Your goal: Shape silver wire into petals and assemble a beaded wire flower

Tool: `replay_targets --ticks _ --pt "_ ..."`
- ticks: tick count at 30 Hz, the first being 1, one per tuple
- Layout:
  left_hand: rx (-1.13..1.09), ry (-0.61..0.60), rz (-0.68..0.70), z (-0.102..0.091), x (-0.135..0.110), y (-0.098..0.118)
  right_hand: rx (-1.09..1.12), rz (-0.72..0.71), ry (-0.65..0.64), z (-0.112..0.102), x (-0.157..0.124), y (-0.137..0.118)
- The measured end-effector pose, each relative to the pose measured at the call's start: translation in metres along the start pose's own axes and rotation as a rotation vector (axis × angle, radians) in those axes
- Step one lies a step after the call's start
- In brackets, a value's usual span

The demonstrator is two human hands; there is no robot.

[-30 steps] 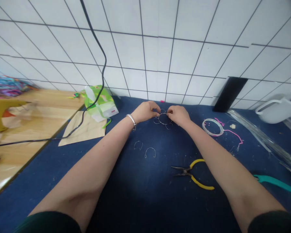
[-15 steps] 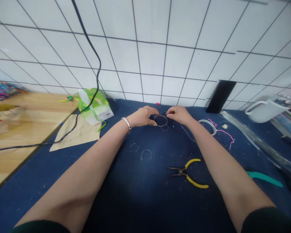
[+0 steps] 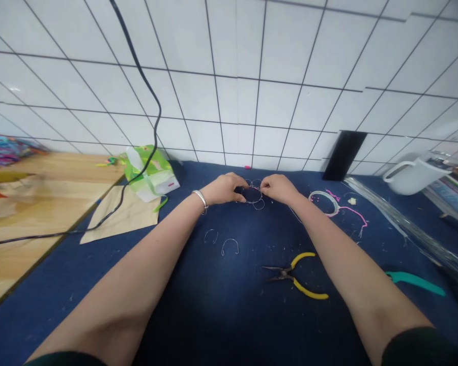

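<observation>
A thin wire ring with small loops around its rim (image 3: 254, 202) is held just above or on the dark blue cloth, near the wall. My left hand (image 3: 226, 189), with a silver bangle at the wrist, grips its left edge between thumb and fingers. My right hand (image 3: 278, 188) pinches the right side of the ring; its fingertips partly hide the wire there. Closer to me lie a curved wire piece (image 3: 230, 240) and a smaller one (image 3: 210, 231). Needle-nose pliers with yellow handles (image 3: 287, 273) rest with jaws apart, left of my right forearm.
A white ring-shaped roll (image 3: 336, 207) and a pink fuzzy strand (image 3: 354, 209) lie right. Further right are a teal-handled tool (image 3: 418, 281), a bundle of shiny strands (image 3: 397, 213) and a white mug (image 3: 408, 178). Left: a green-white tissue pack (image 3: 152, 175), tan paper (image 3: 112, 216), black cable (image 3: 158, 107).
The camera view has shifted slightly, so the scene sits a little lower. Both hands stay at the wire ring; my right fingers have moved slightly along its right side.
</observation>
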State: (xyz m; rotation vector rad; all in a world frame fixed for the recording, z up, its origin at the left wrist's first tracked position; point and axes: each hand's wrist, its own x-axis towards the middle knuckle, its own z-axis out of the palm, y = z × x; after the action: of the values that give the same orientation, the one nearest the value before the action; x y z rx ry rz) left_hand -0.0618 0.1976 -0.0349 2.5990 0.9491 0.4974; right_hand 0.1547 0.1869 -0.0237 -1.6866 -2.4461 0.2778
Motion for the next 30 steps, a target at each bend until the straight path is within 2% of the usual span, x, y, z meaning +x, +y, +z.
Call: replay_targets --ticks 19,30 --pt "-0.025 0.042 0.014 0.006 0.002 0.003 -0.109 0.118 -0.009 0.006 -0.003 -0.007" --pt "-0.085 0.074 -0.064 0.006 0.003 0.011 -0.057 0.132 0.063 0.011 -0.005 -0.009"
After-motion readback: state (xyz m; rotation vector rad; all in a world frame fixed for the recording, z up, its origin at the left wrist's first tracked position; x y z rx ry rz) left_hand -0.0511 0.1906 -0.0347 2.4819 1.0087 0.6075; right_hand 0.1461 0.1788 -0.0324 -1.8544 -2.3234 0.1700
